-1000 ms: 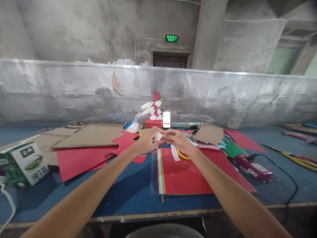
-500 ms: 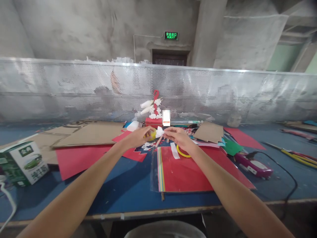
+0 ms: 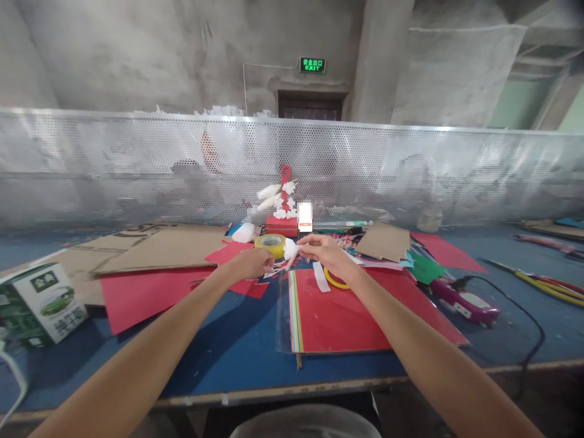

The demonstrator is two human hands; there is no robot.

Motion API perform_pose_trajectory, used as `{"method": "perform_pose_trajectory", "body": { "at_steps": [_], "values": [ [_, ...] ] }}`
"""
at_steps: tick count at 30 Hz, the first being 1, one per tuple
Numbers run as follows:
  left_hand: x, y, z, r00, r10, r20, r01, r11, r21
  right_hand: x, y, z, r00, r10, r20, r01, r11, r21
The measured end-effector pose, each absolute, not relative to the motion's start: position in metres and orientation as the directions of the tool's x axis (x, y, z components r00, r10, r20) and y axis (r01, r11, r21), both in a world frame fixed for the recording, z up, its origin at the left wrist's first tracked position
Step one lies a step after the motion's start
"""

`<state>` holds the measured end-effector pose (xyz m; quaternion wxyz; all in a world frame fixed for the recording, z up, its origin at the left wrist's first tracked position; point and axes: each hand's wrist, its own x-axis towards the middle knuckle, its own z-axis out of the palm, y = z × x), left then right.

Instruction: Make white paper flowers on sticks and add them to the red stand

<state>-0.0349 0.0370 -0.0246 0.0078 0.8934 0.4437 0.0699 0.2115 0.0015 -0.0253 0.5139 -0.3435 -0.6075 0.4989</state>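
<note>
In my right hand (image 3: 322, 250) a small white paper flower (image 3: 290, 248) is pinched at its stem end by thumb and fingertips, above the middle of the table. My left hand (image 3: 256, 263) is apart from the flower, low over paper scraps, with its fingers curled inward. Whether anything is in those fingers is hidden. Just behind the left hand lies a yellow tape roll (image 3: 270, 243). Beyond it a red stand with a curled top (image 3: 285, 182) carries several white paper flowers on a red box base (image 3: 281, 227).
Red paper in a clear sleeve (image 3: 347, 316) lies in front, a yellow ring (image 3: 335, 280) and white strip (image 3: 322, 277) on it. Cardboard (image 3: 168, 243) and a milk carton (image 3: 59, 304) are left. A purple device (image 3: 469, 304) with a cable and pliers (image 3: 538, 283) are right.
My left hand has moved away from the flower, left and slightly down, uncovering the tape roll. My right hand still holds the flower, shifted a little left in view.
</note>
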Motion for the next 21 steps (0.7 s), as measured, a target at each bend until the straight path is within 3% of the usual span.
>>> {"method": "perform_pose_trajectory", "body": {
  "at_steps": [3, 10, 16, 21],
  "values": [
    [-0.037, 0.037, -0.023, 0.596, 0.788, 0.154, 0.79, -0.609, 0.062, 0.211, -0.001, -0.024, -0.231, 0.936, 0.265, -0.073, 0.255, -0.964],
    [-0.033, 0.025, 0.0, 0.574, 0.713, 0.402, 0.753, -0.653, 0.084, 0.209, -0.001, -0.027, -0.307, 0.909, 0.282, -0.12, 0.257, -0.959],
    [-0.016, 0.009, 0.011, 0.545, 0.557, 0.627, 0.658, -0.748, 0.092, 0.208, -0.006, -0.027, -0.348, 0.904, 0.249, -0.096, 0.229, -0.969],
    [-0.008, 0.003, 0.007, 0.659, 0.447, 0.605, 0.578, -0.815, -0.027, 0.206, -0.01, -0.026, -0.383, 0.895, 0.229, -0.091, 0.209, -0.974]
  ]
}}
